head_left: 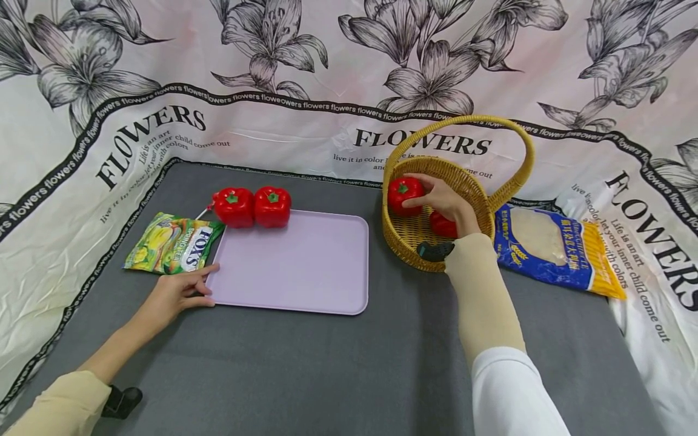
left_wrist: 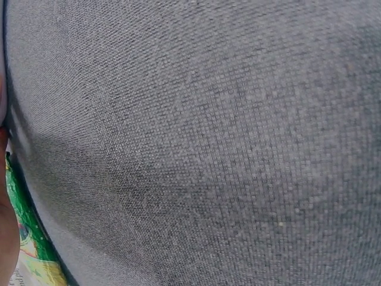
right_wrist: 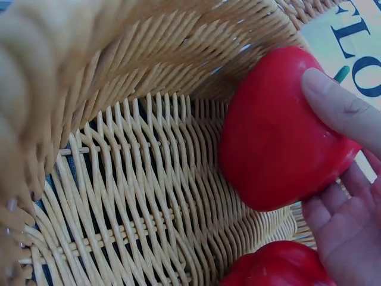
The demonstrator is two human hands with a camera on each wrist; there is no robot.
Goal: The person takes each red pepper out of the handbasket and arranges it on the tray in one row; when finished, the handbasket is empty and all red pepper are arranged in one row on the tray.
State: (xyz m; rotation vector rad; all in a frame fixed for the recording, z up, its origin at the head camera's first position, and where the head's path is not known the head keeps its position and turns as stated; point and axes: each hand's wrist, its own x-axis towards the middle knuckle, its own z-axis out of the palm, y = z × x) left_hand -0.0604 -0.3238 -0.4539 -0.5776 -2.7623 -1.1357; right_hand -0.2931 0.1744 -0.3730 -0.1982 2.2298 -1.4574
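In the basket (head_left: 414, 245), my right hand (head_left: 440, 197) grips a red bell pepper (head_left: 402, 192) with a green stem. The right wrist view shows the thumb across this pepper (right_wrist: 280, 131) and the other fingers under it. A second red pepper (head_left: 443, 225) lies lower in the basket, partly hidden by the hand. My left hand (head_left: 182, 290) rests its extended fingers against the left edge of a pale purple tray (head_left: 294, 266). Two more red bell peppers, a left one (head_left: 234, 209) and a right one (head_left: 272, 207), sit side by side at the tray's far left corner.
A green FOX'S candy bag (head_left: 174, 242) lies left of the tray. A white stick (head_left: 203, 212) shows beside the left pepper. Right of the basket is a blue and yellow pasta bag (head_left: 556, 248). The basket's tall handle (head_left: 523, 163) arches above it. Flowered cloth (head_left: 305, 127) hangs behind.
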